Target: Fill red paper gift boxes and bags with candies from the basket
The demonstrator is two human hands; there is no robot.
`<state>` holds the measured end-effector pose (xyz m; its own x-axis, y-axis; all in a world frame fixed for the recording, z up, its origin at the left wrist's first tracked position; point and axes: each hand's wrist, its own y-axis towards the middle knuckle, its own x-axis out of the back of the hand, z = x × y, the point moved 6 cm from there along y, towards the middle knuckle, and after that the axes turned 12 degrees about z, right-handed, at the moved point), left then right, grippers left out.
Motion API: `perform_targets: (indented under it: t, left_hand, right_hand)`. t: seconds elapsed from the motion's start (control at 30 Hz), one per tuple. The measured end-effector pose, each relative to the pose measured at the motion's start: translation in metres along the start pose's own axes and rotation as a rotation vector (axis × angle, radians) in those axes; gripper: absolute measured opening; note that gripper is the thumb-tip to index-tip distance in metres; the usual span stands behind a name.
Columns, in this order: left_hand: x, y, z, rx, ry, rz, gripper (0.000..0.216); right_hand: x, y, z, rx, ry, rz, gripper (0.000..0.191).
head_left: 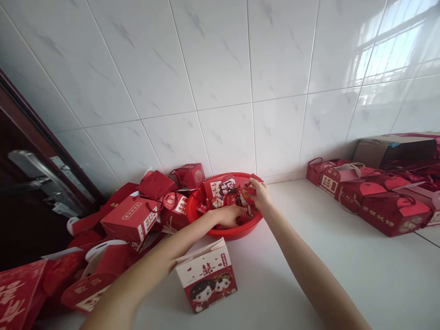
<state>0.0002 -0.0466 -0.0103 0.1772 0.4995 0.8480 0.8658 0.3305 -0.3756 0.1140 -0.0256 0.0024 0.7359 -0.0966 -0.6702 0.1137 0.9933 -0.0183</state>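
White tiles (223,142) backed the surface (257,284) behind the basket (228,234). Your right hand (261,192), over its right rim, pinched a red packet (256,177) in a narrow grip; your left hand (232,215) reached among the packets (218,202) inside, its hold impossible to tell. One box (209,279) stood in front of the basket. You seemed to be gathering packets; the next move called for a steady pinch.
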Motion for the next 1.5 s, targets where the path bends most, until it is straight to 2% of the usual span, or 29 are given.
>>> perform_targets:
  t: [0.07,0.23,0.37,0.5,0.57,0.73,0.93,1.07,1.23,1.33,1.5]
  left_hand:
    - [-0.004,0.002,0.002,0.051,0.071,0.026,0.038]
    - [0.0,0.007,0.014,0.224,0.185,-0.031,0.086]
    - [0.003,0.016,0.019,0.327,0.236,-0.002,0.104]
    - [0.0,0.029,0.018,0.298,0.193,0.114,0.09]
    - [0.0,0.033,0.017,0.258,0.17,0.133,0.079]
    - [0.004,0.035,0.008,0.108,0.117,0.062,0.048]
    - [0.01,0.031,0.006,0.171,0.058,0.041,0.007]
    - [0.012,0.026,0.008,0.269,0.043,0.03,0.009]
    - [0.01,0.024,0.004,0.26,0.086,0.03,0.047]
    - [0.005,0.024,0.004,0.276,0.11,0.071,0.059]
    - [0.003,0.025,0.004,0.313,0.158,0.089,0.051]
  right_hand:
    - [0.0,0.0,-0.001,-0.006,0.011,-0.001,0.02]
    - [0.001,-0.001,0.0,0.011,0.025,-0.034,0.018]
    - [0.003,0.0,0.001,0.026,0.018,-0.055,0.015]
    - [0.005,0.002,0.0,0.032,0.014,-0.069,0.016]
    - [0.006,0.003,0.0,0.038,0.008,-0.074,0.016]
    - [0.005,0.002,0.001,0.042,0.01,-0.061,0.015]
    - [0.007,0.002,0.001,0.025,0.01,-0.073,0.015]
    - [0.007,0.003,0.001,0.03,0.008,-0.048,0.019]
    - [0.009,0.005,0.0,0.022,0.011,-0.055,0.022]
    - [0.01,0.005,-0.001,0.017,0.018,-0.074,0.02]
    - [0.008,0.003,0.001,0.027,0.007,-0.049,0.018]
